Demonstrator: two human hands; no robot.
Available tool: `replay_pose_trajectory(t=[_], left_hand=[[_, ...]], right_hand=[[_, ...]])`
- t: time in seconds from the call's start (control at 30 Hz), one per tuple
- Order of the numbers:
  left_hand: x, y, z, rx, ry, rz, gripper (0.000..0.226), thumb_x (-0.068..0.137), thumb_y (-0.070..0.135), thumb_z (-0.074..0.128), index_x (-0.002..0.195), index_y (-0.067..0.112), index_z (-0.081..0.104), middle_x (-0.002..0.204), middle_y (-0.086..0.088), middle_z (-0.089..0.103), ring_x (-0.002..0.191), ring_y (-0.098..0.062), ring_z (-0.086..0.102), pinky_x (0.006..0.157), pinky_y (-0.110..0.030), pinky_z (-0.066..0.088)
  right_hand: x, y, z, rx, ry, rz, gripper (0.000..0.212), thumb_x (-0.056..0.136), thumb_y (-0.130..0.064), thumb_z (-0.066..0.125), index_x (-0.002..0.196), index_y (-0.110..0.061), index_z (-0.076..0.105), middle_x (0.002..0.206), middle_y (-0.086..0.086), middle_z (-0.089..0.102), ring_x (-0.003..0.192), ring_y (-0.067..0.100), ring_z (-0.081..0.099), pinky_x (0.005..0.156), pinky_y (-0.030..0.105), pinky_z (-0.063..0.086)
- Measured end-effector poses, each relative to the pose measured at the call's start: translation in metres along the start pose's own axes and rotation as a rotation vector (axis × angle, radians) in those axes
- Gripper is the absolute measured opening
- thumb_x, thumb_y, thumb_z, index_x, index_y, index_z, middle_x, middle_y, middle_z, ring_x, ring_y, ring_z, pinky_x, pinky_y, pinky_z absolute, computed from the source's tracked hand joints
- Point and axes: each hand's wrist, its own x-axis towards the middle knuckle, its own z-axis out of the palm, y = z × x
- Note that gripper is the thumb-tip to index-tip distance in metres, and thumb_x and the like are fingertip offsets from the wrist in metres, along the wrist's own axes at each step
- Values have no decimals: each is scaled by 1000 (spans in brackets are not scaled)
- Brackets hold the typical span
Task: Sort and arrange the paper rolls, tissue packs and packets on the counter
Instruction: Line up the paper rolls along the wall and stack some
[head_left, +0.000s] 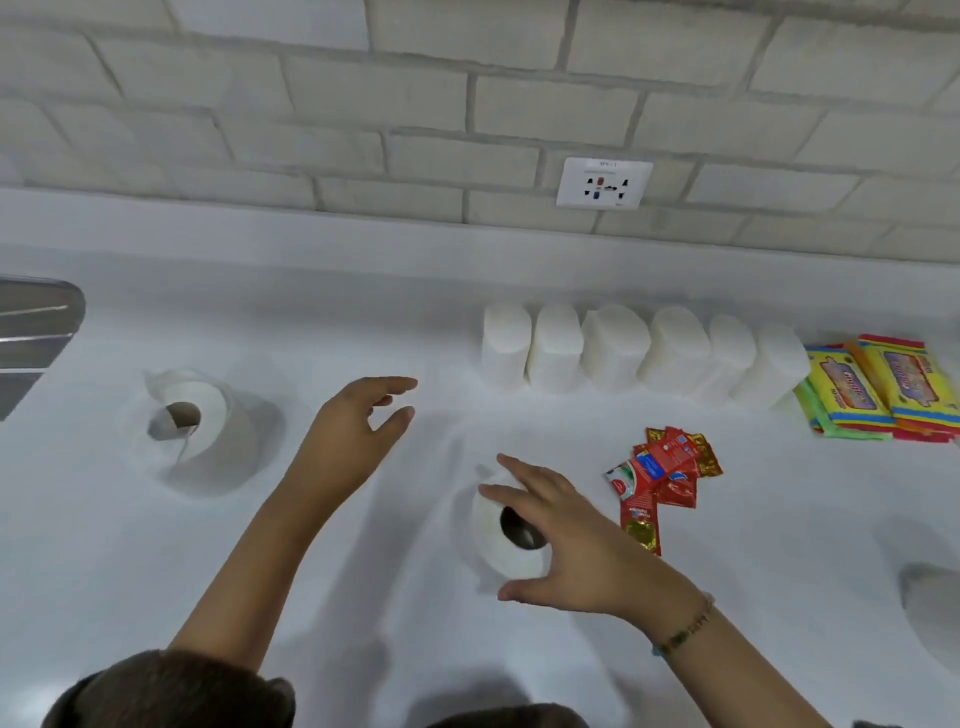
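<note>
A white paper roll (498, 540) stands on end at the middle of the white counter (363, 322). My right hand (566, 540) is spread over and around it, fingers apart, without a firm grip. My left hand (353, 436) hovers open to the roll's upper left, holding nothing. A second paper roll (208, 431) with a loose sheet stands at the left. Several white tissue packs (639, 353) stand in a row near the wall. Red sauce packets (660, 478) lie in a pile right of my right hand. Yellow packets (878, 389) are stacked at the far right.
A metal sink edge (36, 332) shows at the far left. A wall socket (602, 183) sits on the brick wall (363, 104) above the tissue packs. Another white roll (935, 608) is partly cut off at the right edge.
</note>
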Motion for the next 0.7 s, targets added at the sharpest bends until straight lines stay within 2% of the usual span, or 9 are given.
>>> replay_pose_trajectory(t=[0.13,0.17,0.23,0.3,0.37,0.47,0.57,0.63,0.7], left_hand=[[-27,-23,-34,99,192,9,27,87,18,61,111,30,63,113,15,58,103,-2,50,90,-10,34],[-32,-29,-44,138,245,22,27,86,15,62,109,27,64,114,12,58,104,-3,50,90,-9,32],[-39,-42,-62,207,337,28,28,83,11,65,108,22,65,118,5,58,110,-11,50,95,-20,35],[-41,-61,-77,268,412,-3,32,79,10,69,109,20,66,124,-7,57,115,-26,51,100,-34,37],[-42,-79,-89,304,464,-53,36,74,12,74,109,17,65,126,-16,55,113,-36,51,101,-46,38],[-41,-95,-93,372,481,-157,45,67,17,81,108,12,63,129,-19,50,121,-37,44,100,-50,31],[-40,-106,-91,440,482,-256,55,62,29,84,109,17,60,141,-19,38,131,-42,30,99,-59,26],[-38,-112,-89,406,497,-293,61,61,32,84,114,21,56,149,-19,23,134,-44,23,100,-64,23],[-36,-116,-87,268,512,-302,67,63,29,83,121,26,49,153,-16,7,139,-38,16,106,-59,26]], right_hand=[[16,-3,12,11,72,24,82,72,-46,69,138,-46,21,148,-26,4,137,5,7,110,29,27],[21,-5,15,8,94,26,80,72,-46,69,138,-44,23,148,-25,8,136,6,10,110,30,28],[31,-9,18,11,145,14,75,72,-44,71,134,-40,29,143,-26,13,133,6,16,107,26,30],[46,-15,17,33,195,7,68,71,-40,73,128,-35,36,139,-25,18,127,4,22,103,23,33],[68,-21,12,48,251,16,64,70,-36,75,124,-31,39,142,-18,24,124,7,27,98,22,34],[112,-25,-1,24,352,32,64,69,-34,76,123,-26,43,144,-8,29,124,15,31,96,23,33],[161,-32,-16,23,450,67,65,69,-32,77,124,-21,43,140,-3,35,121,24,34,97,32,37],[189,-34,-20,6,496,95,65,69,-31,76,125,-19,44,139,1,37,120,26,35,97,34,37],[211,-31,-18,-45,484,139,65,72,-32,74,127,-18,43,141,3,35,122,29,34,99,37,37]])
